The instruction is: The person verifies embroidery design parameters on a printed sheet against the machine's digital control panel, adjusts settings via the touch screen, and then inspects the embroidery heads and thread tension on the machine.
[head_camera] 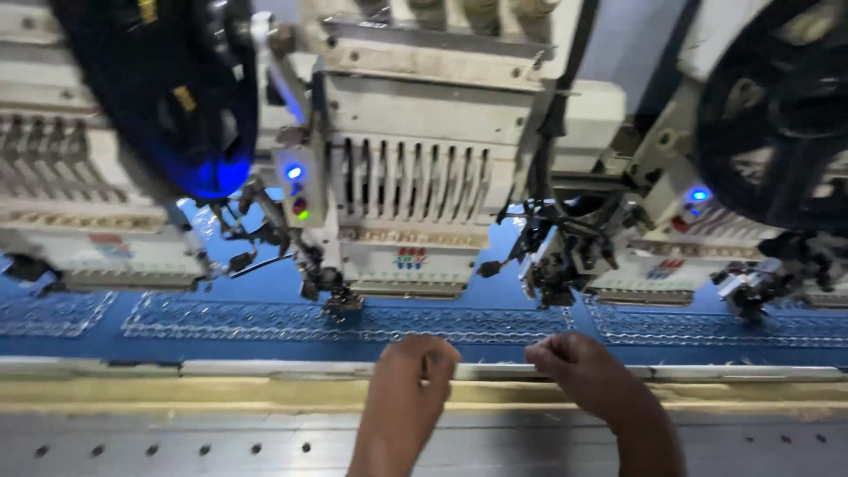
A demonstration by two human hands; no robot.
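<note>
My left hand (413, 375) and my right hand (579, 367) rest side by side at the front edge of a blue fabric (265, 287), over the pale frame rail (221, 369). Both have their fingers curled in. Whether they pinch a thread or the fabric edge is too small to tell. The fabric carries rows of shiny sequin embroidery (265, 320). Just beyond my hands stands the white embroidery machine head (411, 203) with its needle bars and presser foot (340, 300) above the fabric.
More machine heads stand at the left (79, 203) and right (671, 256). Dark sequin reels hang at the upper left (168, 88) and upper right (777, 115). A grey metal table with holes (177, 446) runs along the bottom. Blue indicator lights (294, 172) glow.
</note>
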